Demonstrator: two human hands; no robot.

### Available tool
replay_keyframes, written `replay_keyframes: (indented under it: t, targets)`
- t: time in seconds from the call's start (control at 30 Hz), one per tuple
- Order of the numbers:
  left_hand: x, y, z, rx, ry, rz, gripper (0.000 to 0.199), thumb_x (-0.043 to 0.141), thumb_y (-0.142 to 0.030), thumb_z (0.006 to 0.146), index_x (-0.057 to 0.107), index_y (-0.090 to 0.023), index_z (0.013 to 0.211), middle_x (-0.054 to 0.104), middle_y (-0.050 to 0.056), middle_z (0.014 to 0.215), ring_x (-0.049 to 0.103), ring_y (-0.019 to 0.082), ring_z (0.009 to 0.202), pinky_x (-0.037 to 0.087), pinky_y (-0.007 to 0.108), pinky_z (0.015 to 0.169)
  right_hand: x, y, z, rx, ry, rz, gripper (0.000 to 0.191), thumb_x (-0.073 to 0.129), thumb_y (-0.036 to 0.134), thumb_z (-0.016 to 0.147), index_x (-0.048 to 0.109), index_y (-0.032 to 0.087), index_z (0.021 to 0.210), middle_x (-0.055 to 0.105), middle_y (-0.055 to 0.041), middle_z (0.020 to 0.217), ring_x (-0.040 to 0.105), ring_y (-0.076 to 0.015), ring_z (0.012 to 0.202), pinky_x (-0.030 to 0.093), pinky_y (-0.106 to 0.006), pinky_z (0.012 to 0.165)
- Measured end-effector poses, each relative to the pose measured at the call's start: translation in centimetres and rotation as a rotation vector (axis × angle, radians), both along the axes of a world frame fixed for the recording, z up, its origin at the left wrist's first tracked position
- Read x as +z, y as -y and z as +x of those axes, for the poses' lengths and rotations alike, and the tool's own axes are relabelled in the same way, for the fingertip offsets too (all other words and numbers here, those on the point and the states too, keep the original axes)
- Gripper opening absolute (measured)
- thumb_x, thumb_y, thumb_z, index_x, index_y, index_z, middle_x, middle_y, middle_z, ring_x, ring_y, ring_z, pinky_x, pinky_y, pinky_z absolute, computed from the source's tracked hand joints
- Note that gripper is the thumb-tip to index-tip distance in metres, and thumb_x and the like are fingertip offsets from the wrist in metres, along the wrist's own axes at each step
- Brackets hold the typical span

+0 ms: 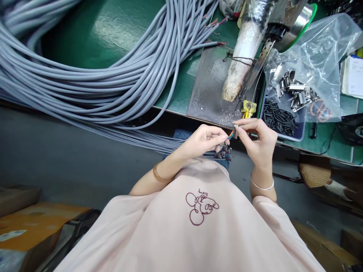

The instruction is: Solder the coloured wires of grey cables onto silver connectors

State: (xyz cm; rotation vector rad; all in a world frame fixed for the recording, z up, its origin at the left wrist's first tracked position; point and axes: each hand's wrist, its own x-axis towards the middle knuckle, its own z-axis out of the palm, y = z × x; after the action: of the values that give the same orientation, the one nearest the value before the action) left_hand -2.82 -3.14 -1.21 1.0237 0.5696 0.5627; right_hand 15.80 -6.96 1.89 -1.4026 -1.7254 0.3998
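My left hand [205, 139] is closed on the end of a cable, with its coloured wires [231, 135] fanning out past my fingertips. Between the thumb and fingers of my right hand [256, 139] is a small metal connector [235, 131], which those wires meet. Whether every wire is joined to it is too small to tell. Below my left hand, several finished-looking cable ends with connectors [224, 150] rest in my lap. Both hands are held just in front of the table edge.
Grey cables [136, 87] lie bundled across the green table [110, 34]. A soldering iron with a wrapped white sleeve [239, 64] hangs over a metal plate [208, 83]. On the right, a blue bin [300, 132] holds black tubes [279, 119] and a plastic bag of connectors [297, 90].
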Motion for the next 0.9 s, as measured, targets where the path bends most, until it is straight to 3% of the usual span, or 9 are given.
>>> replay_keyframes:
  t: [0.07,0.13,0.27,0.37,0.5,0.6,0.7,0.8,0.9]
  targets:
    - [-0.1,-0.4,0.0,-0.046,0.044,-0.149,0.035,0.071,-0.046,0.086,0.07,-0.011,0.081,0.051,-0.004,0.051,0.032,0.001,0.038,0.017,0.017,0.037,-0.2,0.2,0.0,-0.046,-0.033,0.011,0.008,0.065,0.022,0.092,0.061,0.022,0.086,0.077,-0.0002,0.097,0.072,-0.0127,0.076,0.058,-0.026,0.063]
    - [-0.2,-0.6,0.0,-0.029,0.079,-0.253,0.037,0.075,-0.048,0.081,0.069,-0.011,0.082,0.049,-0.005,0.05,0.029,0.001,0.036,0.013,0.018,0.037,-0.3,0.8,0.2,-0.148,-0.1,0.102,0.004,0.062,0.021,0.094,0.061,0.024,0.092,0.076,0.0011,0.094,0.07,-0.0107,0.066,0.054,-0.024,0.054]
    - [0.1,-0.7,0.2,0.0,0.111,-0.317,0.038,0.078,-0.047,0.078,0.068,-0.011,0.082,0.052,-0.004,0.051,0.029,0.0,0.035,0.011,0.019,0.038,0.0,2.3,0.6,-0.262,-0.039,0.279,0.006,0.068,0.02,0.09,0.066,0.025,0.092,0.067,0.0073,0.067,0.055,-0.0073,0.045,0.039,-0.023,0.042]
    - [0.5,-0.6,0.2,0.036,0.114,-0.295,0.038,0.078,-0.048,0.078,0.067,-0.011,0.081,0.054,-0.003,0.052,0.031,0.0,0.035,0.013,0.02,0.039,0.1,2.8,0.6,-0.107,0.242,0.176,0.006,0.07,0.019,0.088,0.072,0.024,0.087,0.07,0.0051,0.068,0.058,-0.0075,0.05,0.043,-0.023,0.05]
    - [0.6,-0.4,0.3,0.04,0.079,-0.236,0.039,0.075,-0.049,0.081,0.068,-0.011,0.084,0.061,-0.001,0.056,0.035,0.001,0.035,0.022,0.019,0.04,-0.4,2.5,0.3,-0.119,0.407,0.167,0.026,0.065,0.018,0.092,0.073,0.023,0.116,0.079,-0.0015,0.086,0.065,-0.0099,0.057,0.047,-0.024,0.058]
    - [0.2,-0.2,0.5,0.0,0.047,-0.216,0.04,0.074,-0.05,0.082,0.07,-0.01,0.087,0.063,0.0,0.054,0.037,0.001,0.035,0.03,0.019,0.043,-0.8,2.3,0.2,-0.142,0.378,0.169,0.035,0.062,0.019,0.094,0.068,0.024,0.128,0.079,-0.0012,0.083,0.063,-0.0098,0.054,0.048,-0.024,0.058]
    - [0.0,-0.1,0.6,-0.066,0.05,-0.224,0.042,0.073,-0.051,0.083,0.071,-0.01,0.088,0.065,0.002,0.057,0.035,0.001,0.034,0.024,0.02,0.041,-1.0,2.2,0.3,-0.095,0.306,0.118,0.035,0.06,0.02,0.095,0.068,0.027,0.129,0.075,0.0012,0.074,0.063,-0.0103,0.054,0.048,-0.023,0.058]
    - [0.1,-0.3,0.4,-0.138,0.084,-0.23,0.041,0.073,-0.05,0.084,0.071,-0.009,0.089,0.065,0.002,0.056,0.035,0.001,0.034,0.02,0.02,0.041,-1.1,2.1,0.5,-0.061,0.216,0.022,0.028,0.059,0.023,0.096,0.073,0.026,0.12,0.074,0.0012,0.074,0.06,-0.0092,0.053,0.047,-0.023,0.057]
    - [0.3,-0.5,0.3,-0.088,0.075,-0.221,0.041,0.073,-0.05,0.084,0.07,-0.01,0.086,0.065,0.003,0.057,0.034,0.001,0.034,0.015,0.02,0.039,-1.1,2.1,0.7,-0.049,0.108,-0.069,0.018,0.061,0.027,0.096,0.077,0.023,0.101,0.07,0.0028,0.066,0.053,-0.0073,0.047,0.043,-0.022,0.052]
